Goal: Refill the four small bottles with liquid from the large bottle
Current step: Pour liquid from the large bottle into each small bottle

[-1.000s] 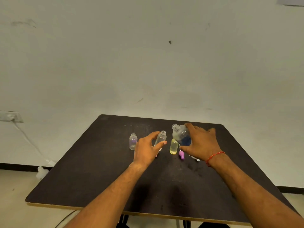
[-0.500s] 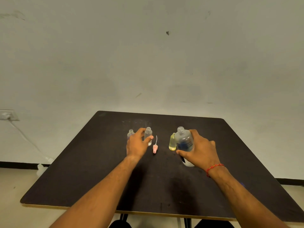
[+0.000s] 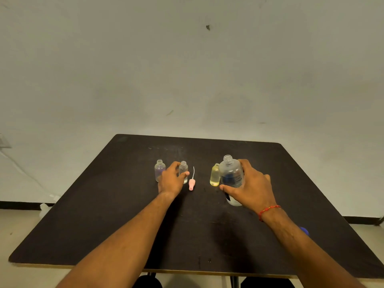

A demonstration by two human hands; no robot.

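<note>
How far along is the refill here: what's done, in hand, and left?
Done: the large bottle, purple bottle, clear bottle and yellow bottle stand open; a pink spray top lies on the table. In hand: the right hand grips the large bottle upright, not pouring; the left hand holds the clear bottle. Left: no fourth small bottle shows, fill levels unreadable, recapping remains.

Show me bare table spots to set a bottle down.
Bare: the dark table's far strip behind the bottles, its left side beyond the purple-tinted small bottle, and the near middle between the forearms. Crowded: the row from that bottle past the pink spray cap to the large clear bottle.
</note>
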